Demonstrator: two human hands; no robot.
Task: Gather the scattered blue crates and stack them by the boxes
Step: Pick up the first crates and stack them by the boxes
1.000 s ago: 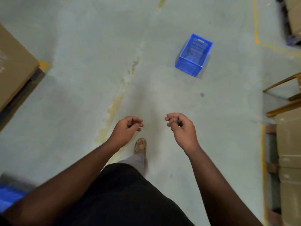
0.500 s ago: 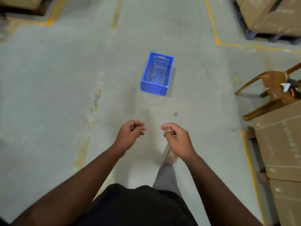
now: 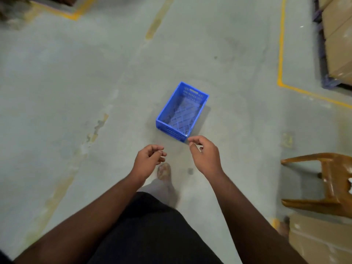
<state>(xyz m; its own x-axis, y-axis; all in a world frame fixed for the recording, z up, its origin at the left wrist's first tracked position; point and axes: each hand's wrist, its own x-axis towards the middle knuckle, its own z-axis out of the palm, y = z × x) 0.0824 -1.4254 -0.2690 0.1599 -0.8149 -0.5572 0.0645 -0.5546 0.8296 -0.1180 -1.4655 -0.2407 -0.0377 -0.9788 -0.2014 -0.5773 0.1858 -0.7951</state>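
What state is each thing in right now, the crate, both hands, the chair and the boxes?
Blue crate: upright on the floor, empty, not held.
Left hand: fingers loosely curled, holding nothing.
Right hand: fingers loosely curled, holding nothing, near the crate's closest corner.
Brown plastic chair: tipped on its side.
Cardboard boxes: closed, stacked on a pallet.

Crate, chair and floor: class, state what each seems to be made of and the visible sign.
Crate: moulded blue plastic, judging by its lattice walls and base.
Chair: probably glossy brown plastic; highlights show.
Floor: likely bare grey concrete, matte, stained, with worn yellow painted lines.
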